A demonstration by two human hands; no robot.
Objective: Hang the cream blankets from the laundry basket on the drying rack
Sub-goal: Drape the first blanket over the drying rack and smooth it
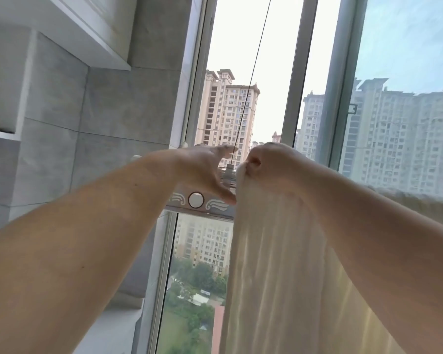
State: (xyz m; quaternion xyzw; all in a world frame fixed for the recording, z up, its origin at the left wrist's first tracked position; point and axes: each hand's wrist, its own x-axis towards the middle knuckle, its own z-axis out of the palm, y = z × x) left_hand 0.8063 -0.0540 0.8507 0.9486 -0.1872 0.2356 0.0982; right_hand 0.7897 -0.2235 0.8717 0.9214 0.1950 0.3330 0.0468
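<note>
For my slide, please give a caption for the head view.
Right hand grips the cream blanket on the drying rack.

two hands: left hand, right hand; one cream blanket; one drying rack; one cable.

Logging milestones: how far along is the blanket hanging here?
Done: one cream blanket already drapes down from the drying rack. In hand: the right hand grips its top edge, and the left hand is open beside it. Left: the basket is out of view, so remaining blankets are unknown.
</note>
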